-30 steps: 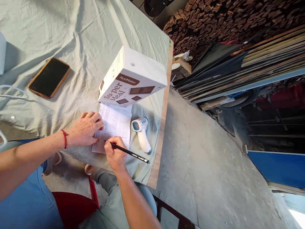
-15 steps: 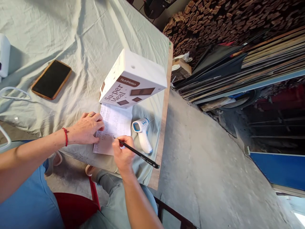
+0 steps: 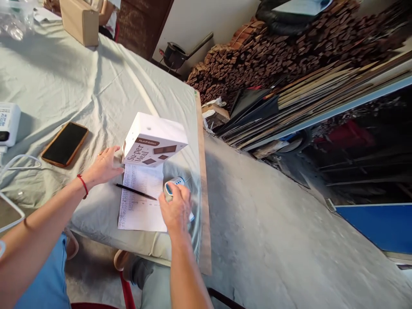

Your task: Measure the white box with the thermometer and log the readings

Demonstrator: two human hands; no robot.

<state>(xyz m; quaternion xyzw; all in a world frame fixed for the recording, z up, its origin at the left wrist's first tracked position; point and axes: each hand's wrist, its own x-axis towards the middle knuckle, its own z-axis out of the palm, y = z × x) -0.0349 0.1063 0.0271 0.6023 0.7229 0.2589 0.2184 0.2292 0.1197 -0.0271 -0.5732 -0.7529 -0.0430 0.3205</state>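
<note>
I'm holding my left hand (image 3: 105, 166) outstretched, fingers spread just beside the white, brown-printed cardboard box (image 3: 156, 136); my right hand (image 3: 176, 208) is curving over the white-and-blue plastic thermometer gun (image 3: 179, 181), grip unclear.

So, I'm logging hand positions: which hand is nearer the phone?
Left. The left hand is between the phone and the white box; the right hand is farther, at the thermometer.

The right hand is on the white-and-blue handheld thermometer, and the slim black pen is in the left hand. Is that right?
Not quite: the pen is not in the left hand; the head view shows it lying across the white printed paper sheet. The right hand is indeed on the thermometer.
</note>
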